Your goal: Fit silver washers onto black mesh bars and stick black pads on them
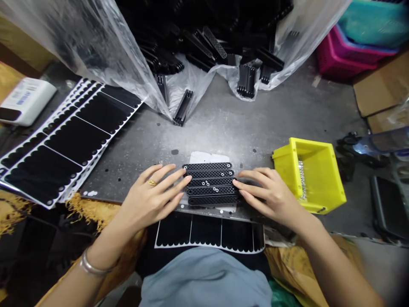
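Several black perforated plastic strips (pixel 211 184) lie side by side in a stack-like row on the steel table (pixel 230 128), with small silver screws on some of them. My left hand (pixel 153 196), wearing a gold ring, presses its fingertips on the strips' left ends. My right hand (pixel 265 192) rests its fingertips on their right ends. Between my hands and my body lies a sheet of black scalloped adhesive pads (pixel 207 232). A small white paper (pixel 201 157) partly shows beneath the strips.
A yellow plastic bin (pixel 319 179) holding silver screws stands right of my right hand. More pad sheets (pixel 70 136) lie at the left. Behind, a clear plastic bag (pixel 96 47) holds a heap of black parts. Pink and teal baskets (pixel 348 55) sit at the back right.
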`<state>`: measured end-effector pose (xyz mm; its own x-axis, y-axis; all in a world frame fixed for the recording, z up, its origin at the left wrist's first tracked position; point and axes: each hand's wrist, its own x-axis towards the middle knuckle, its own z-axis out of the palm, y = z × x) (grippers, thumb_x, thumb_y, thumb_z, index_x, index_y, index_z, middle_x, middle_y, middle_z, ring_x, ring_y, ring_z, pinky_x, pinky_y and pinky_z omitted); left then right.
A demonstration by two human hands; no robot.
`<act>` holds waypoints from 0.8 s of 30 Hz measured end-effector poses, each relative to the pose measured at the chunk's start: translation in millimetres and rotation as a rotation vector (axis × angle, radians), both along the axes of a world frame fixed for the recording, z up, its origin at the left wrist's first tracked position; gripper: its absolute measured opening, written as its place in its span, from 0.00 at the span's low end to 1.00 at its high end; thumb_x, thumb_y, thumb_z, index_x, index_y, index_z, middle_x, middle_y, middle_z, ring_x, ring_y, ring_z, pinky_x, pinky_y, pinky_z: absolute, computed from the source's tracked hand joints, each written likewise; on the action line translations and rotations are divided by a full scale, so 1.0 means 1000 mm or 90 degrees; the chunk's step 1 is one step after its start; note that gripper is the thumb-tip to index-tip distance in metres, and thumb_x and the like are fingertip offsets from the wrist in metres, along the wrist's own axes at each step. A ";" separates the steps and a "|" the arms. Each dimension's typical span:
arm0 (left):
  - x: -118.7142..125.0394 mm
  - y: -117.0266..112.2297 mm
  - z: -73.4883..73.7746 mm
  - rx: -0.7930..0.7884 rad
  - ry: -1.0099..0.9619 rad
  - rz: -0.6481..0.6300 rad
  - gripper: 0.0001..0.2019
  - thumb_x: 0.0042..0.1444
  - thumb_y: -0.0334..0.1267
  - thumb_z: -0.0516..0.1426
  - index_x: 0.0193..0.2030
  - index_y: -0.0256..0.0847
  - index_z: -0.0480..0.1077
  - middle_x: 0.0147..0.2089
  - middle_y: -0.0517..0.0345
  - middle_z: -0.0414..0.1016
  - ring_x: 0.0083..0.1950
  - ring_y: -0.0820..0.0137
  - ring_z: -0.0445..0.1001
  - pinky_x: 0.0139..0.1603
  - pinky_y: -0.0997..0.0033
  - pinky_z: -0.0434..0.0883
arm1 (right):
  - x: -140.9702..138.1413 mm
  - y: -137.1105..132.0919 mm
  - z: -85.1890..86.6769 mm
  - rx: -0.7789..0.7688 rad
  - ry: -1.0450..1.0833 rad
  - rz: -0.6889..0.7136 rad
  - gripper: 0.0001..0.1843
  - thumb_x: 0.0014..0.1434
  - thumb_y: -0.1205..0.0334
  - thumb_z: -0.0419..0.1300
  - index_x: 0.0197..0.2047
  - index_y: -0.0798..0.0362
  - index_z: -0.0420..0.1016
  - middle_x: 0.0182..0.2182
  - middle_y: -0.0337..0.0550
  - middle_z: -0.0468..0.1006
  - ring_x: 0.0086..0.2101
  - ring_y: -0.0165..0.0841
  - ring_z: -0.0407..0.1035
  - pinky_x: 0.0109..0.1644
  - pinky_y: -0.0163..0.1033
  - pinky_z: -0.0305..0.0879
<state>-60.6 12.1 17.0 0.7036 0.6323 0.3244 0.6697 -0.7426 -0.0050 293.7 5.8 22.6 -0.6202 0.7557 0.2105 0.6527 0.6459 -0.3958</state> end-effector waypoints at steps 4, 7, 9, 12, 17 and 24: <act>0.006 -0.006 0.002 -0.011 -0.028 0.046 0.16 0.67 0.37 0.58 0.61 0.46 0.75 0.59 0.55 0.81 0.61 0.56 0.76 0.65 0.51 0.66 | -0.011 -0.004 0.004 -0.003 -0.012 -0.027 0.15 0.70 0.67 0.58 0.56 0.51 0.81 0.52 0.50 0.82 0.48 0.41 0.72 0.49 0.49 0.69; 0.023 -0.019 0.004 -0.001 -0.016 0.104 0.16 0.67 0.36 0.58 0.60 0.40 0.75 0.56 0.52 0.83 0.58 0.55 0.78 0.63 0.52 0.66 | -0.029 -0.019 0.002 0.084 -0.052 -0.082 0.14 0.70 0.68 0.58 0.56 0.55 0.80 0.52 0.52 0.82 0.48 0.43 0.72 0.49 0.49 0.68; 0.038 -0.029 0.004 -0.003 0.002 0.156 0.18 0.68 0.36 0.56 0.62 0.34 0.74 0.57 0.46 0.82 0.57 0.55 0.78 0.64 0.53 0.65 | -0.038 -0.029 0.000 0.128 -0.075 -0.115 0.15 0.70 0.69 0.59 0.57 0.58 0.79 0.53 0.53 0.82 0.49 0.43 0.72 0.51 0.49 0.67; 0.054 -0.040 0.002 -0.017 0.008 0.218 0.22 0.69 0.38 0.54 0.65 0.25 0.71 0.59 0.38 0.80 0.59 0.51 0.77 0.63 0.53 0.65 | -0.042 -0.037 -0.004 0.143 -0.079 -0.151 0.16 0.70 0.69 0.59 0.59 0.59 0.77 0.54 0.54 0.82 0.49 0.44 0.72 0.53 0.49 0.65; 0.041 -0.037 -0.002 -0.042 -0.036 0.191 0.21 0.67 0.37 0.57 0.65 0.35 0.72 0.58 0.43 0.81 0.61 0.52 0.75 0.64 0.52 0.65 | -0.029 -0.030 -0.006 0.140 -0.058 -0.117 0.22 0.69 0.69 0.59 0.65 0.53 0.74 0.52 0.49 0.83 0.50 0.42 0.73 0.53 0.49 0.64; 0.012 -0.017 -0.010 -0.055 -0.090 0.091 0.18 0.67 0.33 0.59 0.63 0.42 0.73 0.59 0.47 0.80 0.62 0.55 0.74 0.63 0.53 0.70 | -0.017 -0.015 -0.006 0.113 -0.028 -0.045 0.19 0.69 0.68 0.58 0.61 0.50 0.78 0.52 0.48 0.84 0.50 0.42 0.73 0.52 0.50 0.65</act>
<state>-48.5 -4.7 6.7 0.5559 0.7521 0.3541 0.7577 -0.6336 0.1561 276.5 -9.4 16.4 -0.5783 0.7510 0.3187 0.7132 0.6550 -0.2496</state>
